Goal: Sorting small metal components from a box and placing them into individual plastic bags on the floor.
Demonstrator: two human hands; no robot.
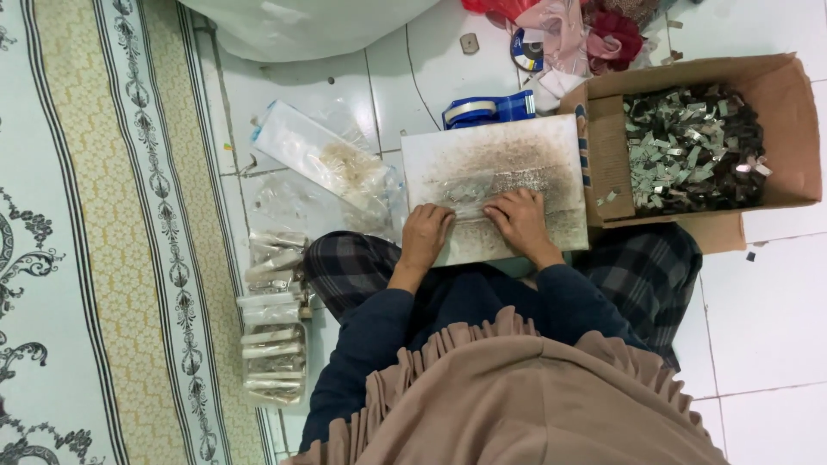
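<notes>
Clear plastic packet (469, 196) lies mid-frame on our stained white board (495, 185), long axis running left-right. Our left hand (426, 231) and right hand (519, 220) press flat on its ends. Blue tape dispenser (488, 109) sits above; cardboard box (780, 129) of metal clips right.

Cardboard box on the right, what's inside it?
The cardboard box is open and holds a heap of small grey and silvery metal pieces, piled across most of it. The box bottom and anything beneath the heap are covered, so they cannot be seen.
</notes>
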